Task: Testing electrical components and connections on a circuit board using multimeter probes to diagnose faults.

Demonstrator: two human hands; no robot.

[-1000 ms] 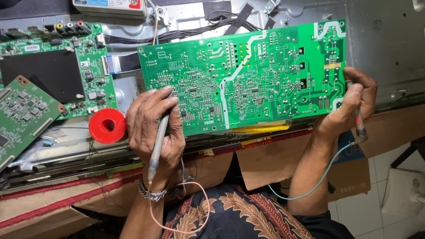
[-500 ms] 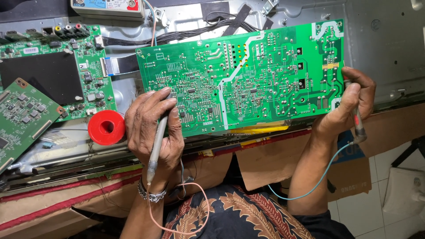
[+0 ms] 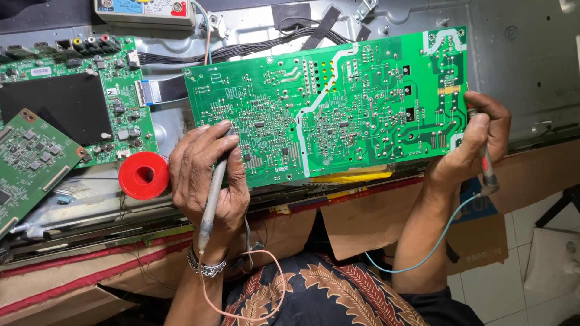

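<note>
My left hand (image 3: 205, 181) grips a grey probe (image 3: 212, 196) on the green circuit board (image 3: 326, 102); right hand (image 3: 474, 142) pinches another probe (image 3: 486, 166) at its edge.

The left hand (image 3: 208, 181) lies back-up, fingers (image 3: 202, 140) curled closed in a pen-like grip, a metal band on its wrist. The right hand (image 3: 474, 142) is raised on a bare forearm — thumb pressed forward, fingers wrapped shut — well apart from the left.
</note>
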